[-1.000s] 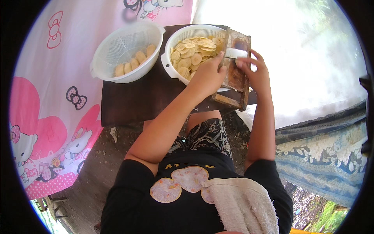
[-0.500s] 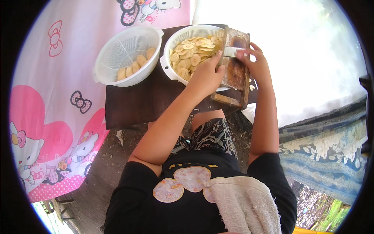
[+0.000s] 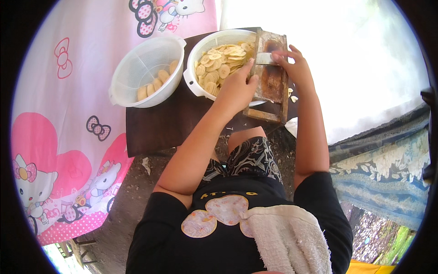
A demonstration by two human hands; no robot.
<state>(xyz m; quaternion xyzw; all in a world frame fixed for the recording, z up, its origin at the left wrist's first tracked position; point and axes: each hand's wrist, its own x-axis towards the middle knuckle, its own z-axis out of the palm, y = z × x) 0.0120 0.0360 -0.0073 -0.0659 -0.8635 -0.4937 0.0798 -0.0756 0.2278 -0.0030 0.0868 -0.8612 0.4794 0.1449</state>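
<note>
A wooden slicer (image 3: 272, 82) with a pale metal blade plate lies tilted across the right rim of a white colander (image 3: 190, 82). My left hand (image 3: 237, 86) is closed on the slicer's left edge. On the blade plate, the bent fingertips of my right hand (image 3: 294, 66) press together; whatever they hold is hidden. Thin round banana slices (image 3: 219, 64) are heaped in the colander under the slicer. To its left, a second white colander (image 3: 137, 68) holds several peeled bananas (image 3: 157, 83).
Both colanders stand on a dark brown table (image 3: 155, 128). Small pale scraps (image 3: 293, 97) lie by the slicer's right side. A pink patterned curtain (image 3: 82, 91) hangs at the left, with a bright white sheet (image 3: 356, 68) at the right. A white towel (image 3: 287, 233) hangs over my black shirt.
My right fingertips have shifted slightly up and left along the slicer's blade plate. The whole view has turned a little; my left hand keeps its hold on the slicer.
</note>
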